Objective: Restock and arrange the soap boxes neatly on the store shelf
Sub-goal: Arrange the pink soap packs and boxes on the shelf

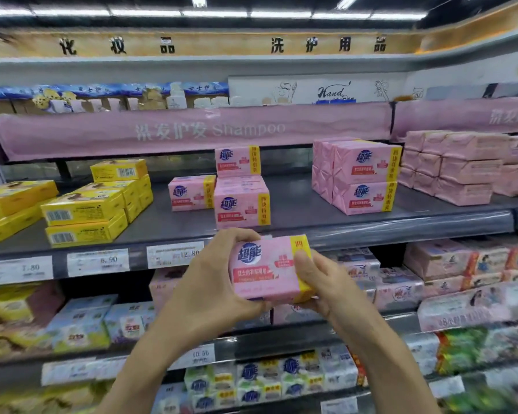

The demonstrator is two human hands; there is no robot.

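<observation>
A pink soap box (266, 270) with a yellow end band is held in front of the grey shelf's edge (371, 231). My left hand (210, 279) grips its left side and my right hand (320, 282) grips its right end. Just behind it on the shelf stands a small stack of the same pink boxes (242, 201), with one upright box (237, 161) on top and a single box (191, 193) to the left. A taller block of pink boxes (359, 177) stands further right.
Yellow soap boxes (84, 210) are stacked at the shelf's left. Plain pink packs (461, 168) fill the far right. Bare shelf surface lies between the pink stacks. Price tags (97, 262) line the shelf edge. Lower shelves hold mixed soap packs (461, 264).
</observation>
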